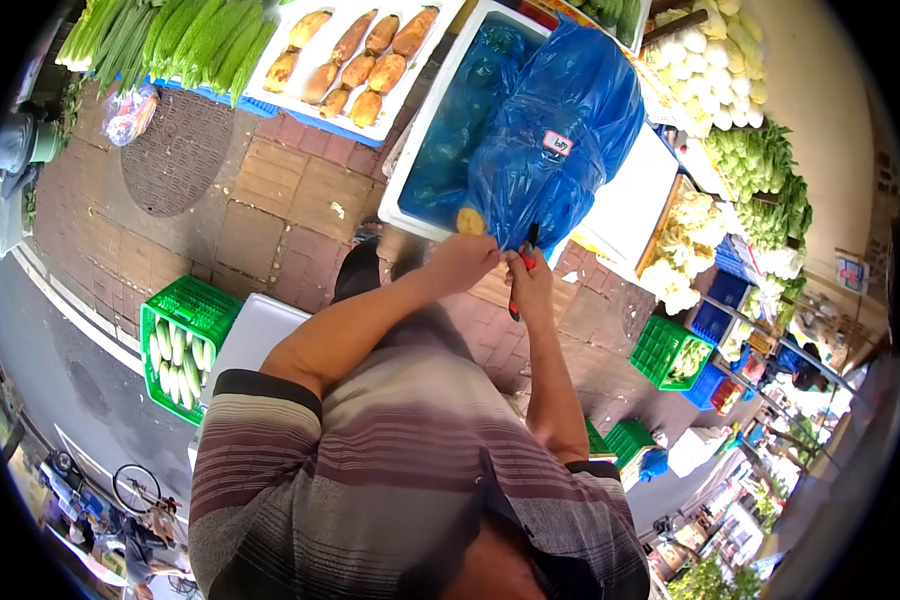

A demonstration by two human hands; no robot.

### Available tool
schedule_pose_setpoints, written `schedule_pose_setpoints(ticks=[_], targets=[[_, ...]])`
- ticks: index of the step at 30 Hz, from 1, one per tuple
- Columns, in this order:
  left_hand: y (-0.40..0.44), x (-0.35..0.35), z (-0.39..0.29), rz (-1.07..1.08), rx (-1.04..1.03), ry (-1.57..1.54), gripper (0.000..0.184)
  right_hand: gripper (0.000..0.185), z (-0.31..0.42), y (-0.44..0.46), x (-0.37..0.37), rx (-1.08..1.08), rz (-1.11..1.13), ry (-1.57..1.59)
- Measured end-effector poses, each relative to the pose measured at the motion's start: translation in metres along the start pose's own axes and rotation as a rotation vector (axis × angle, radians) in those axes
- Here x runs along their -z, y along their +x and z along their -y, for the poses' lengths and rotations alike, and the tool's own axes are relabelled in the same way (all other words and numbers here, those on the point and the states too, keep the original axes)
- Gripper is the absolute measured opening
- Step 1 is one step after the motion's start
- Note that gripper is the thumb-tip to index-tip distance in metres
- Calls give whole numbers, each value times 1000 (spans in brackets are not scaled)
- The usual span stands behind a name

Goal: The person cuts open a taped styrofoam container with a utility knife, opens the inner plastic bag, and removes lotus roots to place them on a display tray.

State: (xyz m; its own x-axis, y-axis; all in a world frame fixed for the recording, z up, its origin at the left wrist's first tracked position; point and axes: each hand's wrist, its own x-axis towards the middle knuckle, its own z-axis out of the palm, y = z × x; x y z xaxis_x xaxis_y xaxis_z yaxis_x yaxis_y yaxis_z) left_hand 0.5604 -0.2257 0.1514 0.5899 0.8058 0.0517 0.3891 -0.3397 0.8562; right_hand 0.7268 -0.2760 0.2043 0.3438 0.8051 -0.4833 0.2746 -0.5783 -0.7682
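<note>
A large blue plastic bag (560,110), bulging and see-through in places, rests over a white foam box (402,205). What fills the bag cannot be made out. A small white label (557,143) with a red border lies on it. My left hand (465,262) is closed, its fingertips pinching the gathered near end of the bag. Close beside it, my right hand (532,282) is wrapped round a slim red-and-black hand tool (515,303). Its dark tip points up against the bag; its exact kind is unclear. Something yellowish (470,221) shows at the box's near edge.
Lotus roots (358,70) lie in a white tray at upper left, near long green vegetables (205,45). A green crate (192,300) of pale green vegetables stands at left. Cauliflower (685,240) and white bulbs (715,80) are on the right.
</note>
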Motion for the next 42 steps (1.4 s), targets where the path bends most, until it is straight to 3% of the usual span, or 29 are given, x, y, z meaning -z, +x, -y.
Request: schedule_pose_setpoints(ticks=[4, 7, 13, 16, 19, 30, 34, 37, 38, 40, 42], targets=[[1, 23, -10, 67, 45, 77, 20, 17, 6, 1, 5, -27, 13, 1], [-1, 36, -11, 93, 124, 73, 29, 23, 6, 1, 8, -11, 22, -41], [-6, 62, -5, -69, -19, -54, 23, 24, 6, 2, 6, -24, 4, 26], [-9, 85, -8, -35, -12, -65, 24, 22, 6, 4, 6, -40, -16, 28], [-12, 96, 1, 25, 12, 18, 26, 19, 8, 1, 4, -25, -36, 36], [-26, 154, 37, -61, 81, -2, 28, 21, 8, 0, 10, -40, -41, 40], [-37, 185, 52, -70, 201, -174, 27, 20, -7, 5, 15, -47, -63, 12], [-62, 233, 71, -152, 400, -207, 26, 19, -11, 6, 18, -59, -58, 34], [-69, 251, 82, -252, 336, -81, 24, 19, -10, 7, 19, -59, -54, 46], [-90, 273, 111, -475, 355, -220, 22, 20, 5, -1, 14, -37, -49, -16], [-110, 290, 139, -620, 442, -161, 23, 21, 7, -6, 8, -34, -58, 2]])
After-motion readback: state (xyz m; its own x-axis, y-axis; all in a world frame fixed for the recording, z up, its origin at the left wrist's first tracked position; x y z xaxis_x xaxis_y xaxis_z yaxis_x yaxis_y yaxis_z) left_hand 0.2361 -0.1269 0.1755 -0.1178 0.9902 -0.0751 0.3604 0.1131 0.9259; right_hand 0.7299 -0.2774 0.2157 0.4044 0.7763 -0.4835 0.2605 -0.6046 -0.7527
